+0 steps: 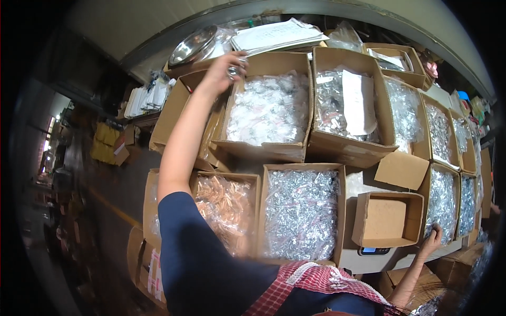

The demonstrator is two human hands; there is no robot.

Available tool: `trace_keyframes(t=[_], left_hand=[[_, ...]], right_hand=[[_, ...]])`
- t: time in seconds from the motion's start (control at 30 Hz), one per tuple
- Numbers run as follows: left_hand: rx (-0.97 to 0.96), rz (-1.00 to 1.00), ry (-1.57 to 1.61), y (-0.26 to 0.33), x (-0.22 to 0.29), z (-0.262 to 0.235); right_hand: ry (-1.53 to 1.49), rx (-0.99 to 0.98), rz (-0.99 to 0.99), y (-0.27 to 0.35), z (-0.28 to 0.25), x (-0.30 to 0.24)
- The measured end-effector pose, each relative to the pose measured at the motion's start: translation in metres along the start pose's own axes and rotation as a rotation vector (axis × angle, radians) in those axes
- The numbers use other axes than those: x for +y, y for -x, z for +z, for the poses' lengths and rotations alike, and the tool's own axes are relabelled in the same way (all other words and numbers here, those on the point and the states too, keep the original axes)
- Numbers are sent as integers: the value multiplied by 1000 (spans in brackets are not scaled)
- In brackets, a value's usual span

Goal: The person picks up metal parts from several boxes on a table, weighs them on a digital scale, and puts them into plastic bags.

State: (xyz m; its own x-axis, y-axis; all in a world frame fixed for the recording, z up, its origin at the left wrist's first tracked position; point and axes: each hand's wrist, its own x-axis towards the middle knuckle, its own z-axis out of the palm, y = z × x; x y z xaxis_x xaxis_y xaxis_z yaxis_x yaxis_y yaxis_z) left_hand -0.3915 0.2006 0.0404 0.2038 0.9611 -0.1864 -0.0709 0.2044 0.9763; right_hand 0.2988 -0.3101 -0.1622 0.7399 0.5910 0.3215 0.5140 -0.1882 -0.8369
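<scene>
My left hand [227,72] reaches out to the far left, its fingers closed around shiny metal parts [234,72]. It is over the far left corner of a cardboard box [308,105] lined with plastic and filled with bagged silvery parts [268,110]. At the right, my right hand [433,240] is by the near edge of a box of small silvery metal parts [441,203]. Its fingers are curled together, and what they hold, if anything, is too small to make out.
An open box of silver pieces [300,210] and one of copper-coloured pieces [224,203] stand nearest me. A small bare carton [387,218] sits on a digital scale [374,251]. Behind are a metal bowl [193,45] and stacked papers [279,36].
</scene>
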Motion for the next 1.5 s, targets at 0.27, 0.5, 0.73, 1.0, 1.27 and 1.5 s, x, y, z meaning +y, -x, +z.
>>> trace_keyframes(t=[0.27, 0.5, 0.73, 1.0, 1.27, 1.5], left_hand=[[196, 116, -1651, -108, -95, 49], [181, 182, -925, -97, -87, 55], [-116, 179, -401, -59, -19, 162], [-155, 321, -1980, -126, -66, 275], [-185, 184, -2036, -104, -55, 269], [-727, -86, -763, 1, 4, 292]], right_hand=[[71, 3, -109, 7, 8, -19], [172, 57, -137, 12, 14, -41], [216, 146, -88, 13, 22, -52], [171, 127, -133, 13, 23, -66], [197, 135, -138, 18, 19, -72], [288, 230, -139, 18, 19, -74]])
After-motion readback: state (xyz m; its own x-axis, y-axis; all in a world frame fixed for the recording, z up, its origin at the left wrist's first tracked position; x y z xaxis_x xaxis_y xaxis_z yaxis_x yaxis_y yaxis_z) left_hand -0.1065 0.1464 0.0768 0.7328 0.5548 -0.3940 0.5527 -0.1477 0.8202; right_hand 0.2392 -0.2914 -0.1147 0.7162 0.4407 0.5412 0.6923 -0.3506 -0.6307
